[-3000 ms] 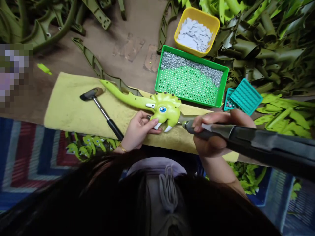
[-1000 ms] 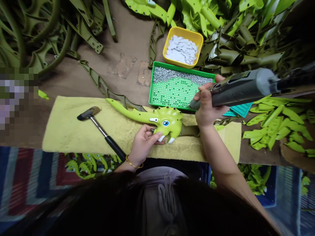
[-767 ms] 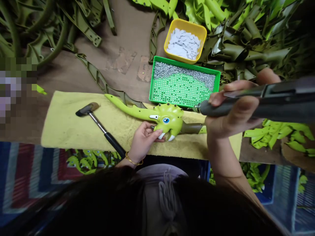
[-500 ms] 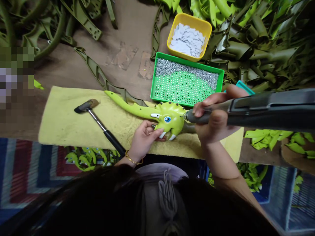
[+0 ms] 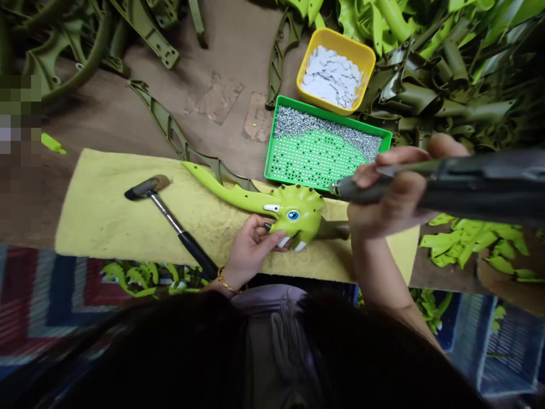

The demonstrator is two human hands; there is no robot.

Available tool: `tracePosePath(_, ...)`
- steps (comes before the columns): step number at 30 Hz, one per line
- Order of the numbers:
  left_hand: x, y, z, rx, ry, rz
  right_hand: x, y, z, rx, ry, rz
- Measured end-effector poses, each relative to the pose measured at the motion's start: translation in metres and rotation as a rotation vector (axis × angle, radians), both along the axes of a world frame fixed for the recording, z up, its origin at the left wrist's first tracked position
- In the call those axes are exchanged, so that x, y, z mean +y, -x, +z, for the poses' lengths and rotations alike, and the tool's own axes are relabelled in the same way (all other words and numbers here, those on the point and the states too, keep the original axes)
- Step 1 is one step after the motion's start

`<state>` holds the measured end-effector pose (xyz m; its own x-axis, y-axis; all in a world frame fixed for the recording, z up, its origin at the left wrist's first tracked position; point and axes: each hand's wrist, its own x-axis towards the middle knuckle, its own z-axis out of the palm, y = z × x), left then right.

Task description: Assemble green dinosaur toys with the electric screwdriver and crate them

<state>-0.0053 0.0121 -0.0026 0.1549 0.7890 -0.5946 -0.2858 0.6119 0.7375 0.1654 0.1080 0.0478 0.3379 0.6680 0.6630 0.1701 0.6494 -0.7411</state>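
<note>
Your left grip (image 5: pixel 251 244) is closed on the near side of a lime-green toy dinosaur (image 5: pixel 296 213), with the fingers curled against its head beside the white tusks. A gold bangle (image 5: pixel 227 282) circles that wrist. The dinosaur lies on a yellow towel (image 5: pixel 106 221) near the middle of the desk (image 5: pixel 221 108), its tail stretching away to the left. Your right grip (image 5: pixel 392 193) is clenched around a grey rotary tool (image 5: pixel 468 190), its tip just right of the dinosaur's frill; you cannot tell whether they touch. The work in hand is at the head: one hand steadies it while the other holds the tool there.

Just far of the dinosaur sits a green tray (image 5: pixel 276 139), with silver screws (image 5: pixel 323 128) banked along its far side and its perforated base showing nearer you. Beyond it, a yellow tub (image 5: pixel 340 40) holds white pieces (image 5: pixel 332 76). A mallet (image 5: pixel 147 187) lies on the towel, left of your left grip.
</note>
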Motion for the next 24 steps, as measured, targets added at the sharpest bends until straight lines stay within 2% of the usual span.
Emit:
tracePosePath(1, 0.000, 0.000, 0.000, -0.007, 0.000, -0.001, 0.007, 0.002, -0.005, 0.039, -0.039, -0.027)
tracePosePath(4, 0.000, 0.000, -0.001, -0.020, 0.000, -0.004, 0.018, 0.002, -0.025, 0.003, 0.046, -0.019)
tracePosePath(6, 0.000, 0.000, 0.000, -0.021, -0.001, -0.007, 0.020, -0.001, -0.035, -0.004, 0.038, -0.022)
tracePosePath(12, 0.000, 0.000, 0.002, -0.015, 0.008, -0.007, 0.019, -0.004, -0.037, 0.016, 0.019, 0.036)
tracePosePath(17, -0.001, -0.001, 0.001, -0.016, 0.007, -0.010, 0.021, -0.002, -0.040, 0.016, 0.010, -0.021)
tracePosePath(20, -0.001, -0.002, 0.001, -0.027, 0.007, -0.003, 0.023, -0.002, -0.033, 0.007, -0.012, -0.054)
tracePosePath(24, -0.001, -0.001, 0.000, -0.038, -0.012, -0.005, 0.007, 0.000, 0.001, 0.031, -0.028, -0.086)
